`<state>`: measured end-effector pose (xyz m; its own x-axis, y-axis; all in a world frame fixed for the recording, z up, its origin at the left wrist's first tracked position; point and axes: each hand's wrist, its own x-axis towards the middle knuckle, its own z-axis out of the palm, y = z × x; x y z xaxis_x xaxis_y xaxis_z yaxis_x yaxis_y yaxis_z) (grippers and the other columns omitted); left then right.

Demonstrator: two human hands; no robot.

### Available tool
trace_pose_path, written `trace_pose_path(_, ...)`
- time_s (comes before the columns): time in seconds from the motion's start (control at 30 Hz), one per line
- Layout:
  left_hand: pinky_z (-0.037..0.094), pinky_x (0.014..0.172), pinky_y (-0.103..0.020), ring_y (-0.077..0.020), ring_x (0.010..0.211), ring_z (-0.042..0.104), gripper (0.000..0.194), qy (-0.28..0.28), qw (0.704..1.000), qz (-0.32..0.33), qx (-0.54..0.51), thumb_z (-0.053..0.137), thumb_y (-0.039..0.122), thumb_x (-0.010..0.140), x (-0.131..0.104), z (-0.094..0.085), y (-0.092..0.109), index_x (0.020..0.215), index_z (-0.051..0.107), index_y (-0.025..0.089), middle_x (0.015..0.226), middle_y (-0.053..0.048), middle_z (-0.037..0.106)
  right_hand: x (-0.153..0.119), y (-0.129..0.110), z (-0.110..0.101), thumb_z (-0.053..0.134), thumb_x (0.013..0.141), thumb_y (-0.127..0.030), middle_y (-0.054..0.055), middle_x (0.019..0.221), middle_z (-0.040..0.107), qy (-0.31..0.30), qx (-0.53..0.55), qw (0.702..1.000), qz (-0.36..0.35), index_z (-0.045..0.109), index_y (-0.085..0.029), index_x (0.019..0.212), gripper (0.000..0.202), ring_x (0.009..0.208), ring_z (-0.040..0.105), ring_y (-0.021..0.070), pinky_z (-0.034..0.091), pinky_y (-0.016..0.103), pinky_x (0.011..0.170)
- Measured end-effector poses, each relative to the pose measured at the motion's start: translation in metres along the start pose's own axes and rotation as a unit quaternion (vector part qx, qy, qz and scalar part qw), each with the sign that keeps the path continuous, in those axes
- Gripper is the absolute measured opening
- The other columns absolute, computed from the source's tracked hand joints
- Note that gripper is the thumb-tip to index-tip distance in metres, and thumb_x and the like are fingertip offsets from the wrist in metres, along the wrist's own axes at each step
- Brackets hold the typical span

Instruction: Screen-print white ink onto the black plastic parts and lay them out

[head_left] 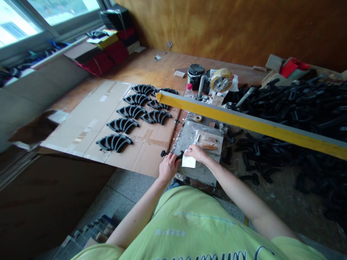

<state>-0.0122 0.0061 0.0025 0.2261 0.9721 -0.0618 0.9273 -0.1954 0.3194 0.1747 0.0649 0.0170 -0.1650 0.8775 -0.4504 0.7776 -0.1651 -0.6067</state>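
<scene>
One black piece (179, 156) pinched in left hand (168, 167), white sheet (189, 161) in right hand (197, 153); shirt lettering (170, 233) unclear.

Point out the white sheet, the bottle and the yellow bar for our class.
White sheet (189, 161): head view, its flat lower part.
Bottle (189, 93): head view, its clear body.
Yellow bar (244, 122): head view, middle of its yellow side.

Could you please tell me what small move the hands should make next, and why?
Probably the right hand should draw the white sheet along the black piece: the left hand appears to grip that piece, and the sheet, held by the right, is right at its end.
</scene>
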Motion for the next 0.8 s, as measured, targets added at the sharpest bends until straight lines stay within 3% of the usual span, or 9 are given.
trace_pose_path(0.17,0.046,0.078,-0.027,-0.0194,0.099,0.057,0.026,0.009,1.0,0.003,0.006,0.04,0.041,0.095,0.0,0.003,-0.002,0.102,0.058,0.024,0.102,-0.006,0.062,-0.004,0.003,0.007,0.073,0.068,-0.032,-0.002,0.057,0.052,-0.016,-0.044,0.999,-0.01,0.058,-0.016,0.062,0.023,0.058,0.046,0.0112,0.025,0.023,0.052)
trace_pose_path(0.27,0.047,0.075,-0.026,-0.0192,0.098,0.058,0.028,0.012,1.0,0.008,0.006,0.039,0.042,0.095,0.001,0.004,-0.003,0.104,0.058,0.024,0.103,-0.006,0.062,-0.029,0.024,0.001,0.074,0.064,-0.027,-0.003,0.056,0.051,-0.036,-0.019,0.999,-0.035,0.055,-0.017,0.058,0.022,0.057,0.046,0.0108,0.024,0.023,0.051)
trace_pose_path(0.33,0.048,0.075,-0.026,-0.0189,0.098,0.059,0.028,0.014,1.0,0.009,0.005,0.04,0.042,0.094,0.001,0.004,-0.004,0.104,0.058,0.024,0.102,-0.006,0.062,-0.047,0.047,-0.013,0.073,0.066,-0.03,-0.005,0.055,0.049,-0.045,0.065,0.996,-0.04,0.055,-0.017,0.061,0.022,0.053,0.045,0.0099,0.025,0.022,0.049)
trace_pose_path(0.4,0.048,0.074,-0.026,-0.0187,0.096,0.06,0.027,0.016,1.0,0.006,0.006,0.04,0.042,0.094,0.0,0.004,-0.003,0.102,0.059,0.024,0.099,-0.005,0.063,-0.06,0.079,-0.038,0.072,0.068,-0.036,-0.006,0.053,0.05,-0.008,0.187,0.982,-0.001,0.058,-0.017,0.068,0.024,0.048,0.044,0.0097,0.028,0.021,0.046)
trace_pose_path(0.47,0.049,0.074,-0.026,-0.0187,0.096,0.061,0.026,0.022,1.0,0.004,0.005,0.04,0.042,0.094,-0.001,0.005,-0.003,0.101,0.059,0.025,0.099,-0.005,0.063,-0.063,0.116,-0.072,0.071,0.069,-0.041,-0.004,0.052,0.052,0.084,0.28,0.955,0.056,0.061,-0.017,0.073,0.027,0.045,0.046,0.0108,0.032,0.022,0.044)
trace_pose_path(0.57,0.051,0.073,-0.027,-0.019,0.094,0.062,0.025,0.032,0.999,0.004,-0.003,0.041,0.041,0.093,0.0,0.007,-0.005,0.102,0.059,0.026,0.1,-0.005,0.063,-0.048,0.17,-0.135,0.065,0.076,-0.043,0.0,0.06,0.059,0.231,0.318,0.914,0.104,0.062,-0.015,0.082,0.028,0.049,0.052,0.0131,0.04,0.024,0.045)
trace_pose_path(0.63,0.052,0.073,-0.027,-0.0188,0.092,0.064,0.025,0.039,0.999,0.005,-0.012,0.043,0.042,0.092,0.002,0.01,-0.008,0.101,0.059,0.026,0.098,-0.004,0.064,-0.026,0.196,-0.175,0.059,0.081,-0.041,0.004,0.069,0.063,0.292,0.314,0.896,0.117,0.061,-0.015,0.091,0.028,0.054,0.056,0.0145,0.044,0.026,0.048)
trace_pose_path(0.73,0.054,0.075,-0.028,-0.0191,0.091,0.065,0.026,0.043,0.999,0.003,-0.028,0.044,0.043,0.089,0.004,0.017,-0.015,0.097,0.062,0.026,0.099,-0.004,0.066,0.014,0.216,-0.214,0.052,0.087,-0.037,0.008,0.088,0.067,0.327,0.293,0.891,0.112,0.058,-0.016,0.107,0.029,0.07,0.063,0.0166,0.052,0.029,0.061)
trace_pose_path(0.8,0.055,0.072,-0.029,-0.0212,0.09,0.066,0.027,0.043,0.999,-0.015,-0.029,0.044,0.043,0.087,0.005,0.022,-0.02,0.089,0.064,0.025,0.095,-0.004,0.068,0.037,0.219,-0.219,0.05,0.089,-0.033,0.009,0.101,0.067,0.304,0.249,0.915,0.095,0.055,-0.018,0.116,0.031,0.088,0.065,0.0185,0.052,0.033,0.077)
